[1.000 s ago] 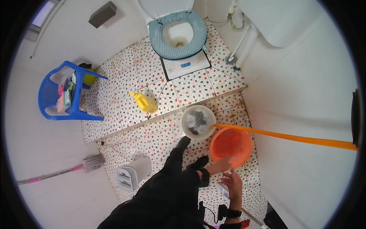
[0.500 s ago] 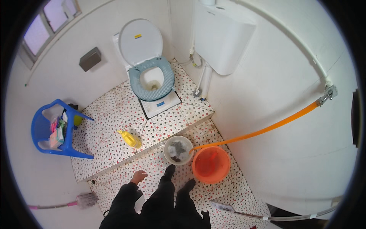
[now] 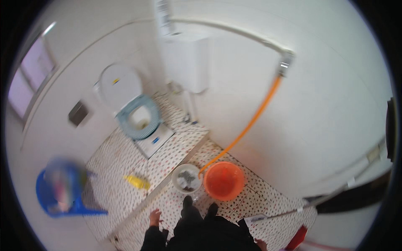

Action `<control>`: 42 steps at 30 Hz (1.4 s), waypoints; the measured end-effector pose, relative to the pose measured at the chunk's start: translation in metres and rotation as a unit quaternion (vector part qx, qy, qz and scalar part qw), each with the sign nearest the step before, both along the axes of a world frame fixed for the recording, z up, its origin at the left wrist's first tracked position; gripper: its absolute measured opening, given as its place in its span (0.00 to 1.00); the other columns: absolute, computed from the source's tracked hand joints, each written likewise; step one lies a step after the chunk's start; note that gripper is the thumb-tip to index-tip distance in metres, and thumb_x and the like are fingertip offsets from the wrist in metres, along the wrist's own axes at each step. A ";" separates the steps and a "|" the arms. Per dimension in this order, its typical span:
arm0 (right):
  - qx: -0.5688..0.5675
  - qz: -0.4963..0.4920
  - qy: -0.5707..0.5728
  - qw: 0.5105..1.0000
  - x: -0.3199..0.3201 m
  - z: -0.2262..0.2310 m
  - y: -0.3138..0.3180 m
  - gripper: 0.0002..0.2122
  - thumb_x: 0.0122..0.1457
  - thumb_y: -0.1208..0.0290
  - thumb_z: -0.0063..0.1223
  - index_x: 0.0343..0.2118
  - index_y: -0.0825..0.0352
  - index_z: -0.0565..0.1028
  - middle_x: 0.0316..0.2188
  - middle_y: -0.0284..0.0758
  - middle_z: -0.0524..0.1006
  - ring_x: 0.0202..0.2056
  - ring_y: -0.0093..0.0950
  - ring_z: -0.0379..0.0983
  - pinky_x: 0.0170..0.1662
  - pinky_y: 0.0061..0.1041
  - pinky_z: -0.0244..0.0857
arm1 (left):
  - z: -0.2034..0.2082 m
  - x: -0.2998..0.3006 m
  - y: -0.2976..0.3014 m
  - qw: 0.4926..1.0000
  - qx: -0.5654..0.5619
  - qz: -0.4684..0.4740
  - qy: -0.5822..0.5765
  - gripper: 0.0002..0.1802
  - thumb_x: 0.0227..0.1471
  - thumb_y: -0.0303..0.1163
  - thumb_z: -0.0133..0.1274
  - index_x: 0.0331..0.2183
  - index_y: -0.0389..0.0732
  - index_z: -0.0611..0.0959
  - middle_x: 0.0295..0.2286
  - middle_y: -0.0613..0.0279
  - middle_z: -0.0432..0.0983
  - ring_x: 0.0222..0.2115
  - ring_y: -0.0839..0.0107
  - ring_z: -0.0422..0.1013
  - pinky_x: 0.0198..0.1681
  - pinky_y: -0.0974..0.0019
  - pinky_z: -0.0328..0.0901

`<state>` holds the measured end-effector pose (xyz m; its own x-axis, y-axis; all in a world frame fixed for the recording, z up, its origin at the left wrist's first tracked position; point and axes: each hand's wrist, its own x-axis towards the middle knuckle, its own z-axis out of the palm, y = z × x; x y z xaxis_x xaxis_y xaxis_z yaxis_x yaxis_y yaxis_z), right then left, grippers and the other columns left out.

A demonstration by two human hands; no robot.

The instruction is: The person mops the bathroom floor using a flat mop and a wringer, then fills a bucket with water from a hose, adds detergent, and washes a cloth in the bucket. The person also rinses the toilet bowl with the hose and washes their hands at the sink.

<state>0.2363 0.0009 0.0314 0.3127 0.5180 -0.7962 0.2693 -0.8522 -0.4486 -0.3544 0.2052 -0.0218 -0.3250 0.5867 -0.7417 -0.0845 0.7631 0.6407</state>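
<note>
My left hand (image 3: 155,217) hangs at the lower middle, fingers loosely apart, with nothing in it. At the bottom edge my right hand (image 3: 261,244) shows only in part, and its fingers are too blurred to read. Before my feet stands a whitish bucket (image 3: 174,177) with foamy water and something grey in it. Touching or close beside it is an orange-red basin (image 3: 242,183). An orange hose (image 3: 250,125) runs down from the wall tap (image 3: 285,64) and ends at the bucket's right rim. Neither hand touches these things.
A raised tiled step (image 3: 142,165) bears a yellow bottle (image 3: 137,182) and a toilet with a blue seat cover (image 3: 124,124). A blue plastic chair (image 3: 41,190) holds blurred items at left. At right lie a flat-headed mop (image 3: 255,218) and a red object (image 3: 297,238).
My view has swung to the right and up, so the tap and more of the right wall show. My right hand has come into sight at the lower edge. Bucket, basin and hose stay in place.
</note>
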 end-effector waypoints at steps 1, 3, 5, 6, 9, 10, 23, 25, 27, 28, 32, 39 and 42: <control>0.003 -0.027 0.010 1.000 -0.001 -0.003 -0.007 0.16 0.53 0.59 0.47 0.40 0.64 0.73 0.28 0.40 0.76 0.31 0.36 0.73 0.36 0.32 0.66 | 0.002 0.005 0.012 0.999 0.003 -0.027 -0.036 0.27 0.44 0.36 0.52 0.49 0.48 0.67 0.43 0.61 0.66 0.37 0.59 0.63 0.32 0.42 0.67; 0.039 -0.123 0.064 0.989 0.008 -0.011 -0.015 0.22 0.43 0.77 0.57 0.45 0.69 0.70 0.19 0.35 0.75 0.16 0.21 0.69 0.22 0.19 0.64 | 0.011 0.015 0.029 0.990 -0.046 0.013 -0.132 0.30 0.46 0.37 0.51 0.51 0.46 0.62 0.45 0.57 0.65 0.39 0.53 0.65 0.33 0.44 0.68; 0.066 -0.123 -0.058 0.988 0.005 -0.019 -0.022 0.17 0.42 0.75 0.52 0.40 0.61 0.76 0.15 0.35 0.74 0.15 0.21 0.69 0.23 0.21 0.65 | 0.019 0.025 0.042 0.985 -0.073 -0.081 -0.136 0.33 0.46 0.35 0.52 0.53 0.42 0.59 0.45 0.54 0.64 0.39 0.50 0.66 0.35 0.47 0.69; 0.066 -0.104 -0.076 0.989 0.005 -0.018 -0.026 0.18 0.41 0.72 0.53 0.40 0.61 0.76 0.17 0.37 0.75 0.19 0.26 0.72 0.25 0.24 0.66 | 0.024 0.029 0.047 0.982 -0.085 -0.112 -0.126 0.32 0.47 0.35 0.52 0.52 0.40 0.59 0.46 0.53 0.63 0.38 0.50 0.66 0.36 0.48 0.69; 0.063 0.085 -0.235 0.966 -0.011 -0.002 -0.021 0.19 0.45 0.62 0.49 0.44 0.57 0.73 0.29 0.37 0.76 0.31 0.35 0.73 0.32 0.35 0.66 | 0.038 0.026 0.069 0.972 -0.079 -0.186 -0.119 0.31 0.47 0.35 0.51 0.51 0.38 0.59 0.47 0.53 0.62 0.38 0.48 0.68 0.36 0.48 0.69; 0.064 0.181 -0.307 0.932 -0.021 0.011 -0.017 0.19 0.47 0.65 0.48 0.43 0.65 0.72 0.25 0.35 0.76 0.25 0.27 0.73 0.30 0.27 0.66 | 0.043 0.022 0.079 0.966 -0.068 -0.221 -0.111 0.31 0.47 0.35 0.50 0.51 0.37 0.60 0.47 0.53 0.62 0.38 0.48 0.68 0.36 0.48 0.69; -0.271 -0.040 -0.037 0.961 -0.308 0.084 -0.108 0.14 0.50 0.62 0.49 0.37 0.64 0.75 0.25 0.39 0.76 0.32 0.32 0.74 0.28 0.33 0.67 | 0.092 0.039 0.218 0.846 -0.123 -0.518 -0.021 0.23 0.48 0.36 0.50 0.45 0.37 0.68 0.36 0.58 0.70 0.32 0.60 0.72 0.32 0.63 0.69; -0.142 -0.434 0.089 0.885 -0.353 0.070 -0.107 0.14 0.51 0.63 0.50 0.39 0.64 0.74 0.23 0.37 0.76 0.27 0.29 0.74 0.25 0.28 0.67 | 0.102 0.036 0.228 0.843 -0.131 -0.520 -0.044 0.24 0.48 0.36 0.50 0.46 0.37 0.68 0.37 0.57 0.69 0.32 0.60 0.72 0.32 0.63 0.69; -0.076 -0.617 0.134 0.772 -0.386 0.067 -0.093 0.14 0.52 0.64 0.50 0.41 0.64 0.74 0.22 0.36 0.75 0.20 0.26 0.73 0.21 0.24 0.66 | 0.108 0.027 0.236 0.830 -0.135 -0.539 -0.053 0.25 0.47 0.37 0.51 0.46 0.37 0.68 0.37 0.57 0.69 0.32 0.59 0.72 0.32 0.62 0.69; -0.057 -0.627 0.122 0.767 -0.396 0.065 -0.083 0.14 0.53 0.64 0.50 0.41 0.64 0.73 0.21 0.35 0.75 0.17 0.24 0.72 0.20 0.22 0.65 | 0.109 0.023 0.240 0.818 -0.122 -0.559 -0.066 0.25 0.46 0.37 0.51 0.46 0.37 0.68 0.37 0.57 0.69 0.32 0.59 0.72 0.32 0.62 0.70; -0.063 -0.519 0.096 0.847 -0.413 0.069 -0.058 0.15 0.54 0.64 0.47 0.44 0.63 0.72 0.23 0.33 0.76 0.19 0.23 0.73 0.24 0.20 0.67 | 0.103 0.021 0.254 0.756 -0.071 -0.643 -0.098 0.26 0.45 0.39 0.53 0.45 0.36 0.69 0.36 0.56 0.68 0.30 0.58 0.73 0.32 0.61 0.70; -0.047 -0.676 0.104 0.728 -0.435 0.072 -0.100 0.15 0.54 0.66 0.49 0.45 0.64 0.72 0.22 0.33 0.75 0.19 0.21 0.72 0.23 0.19 0.65 | 0.070 0.139 0.253 0.713 -0.181 -0.678 0.001 0.19 0.45 0.38 0.51 0.39 0.38 0.71 0.36 0.56 0.69 0.34 0.57 0.71 0.37 0.61 0.68; -0.053 -0.705 0.084 0.702 -0.439 0.068 -0.131 0.15 0.54 0.66 0.49 0.45 0.63 0.72 0.21 0.32 0.75 0.18 0.21 0.72 0.22 0.20 0.65 | 0.062 0.213 0.220 0.700 -0.140 -0.700 0.002 0.20 0.45 0.35 0.50 0.41 0.37 0.70 0.36 0.55 0.68 0.32 0.55 0.71 0.32 0.59 0.70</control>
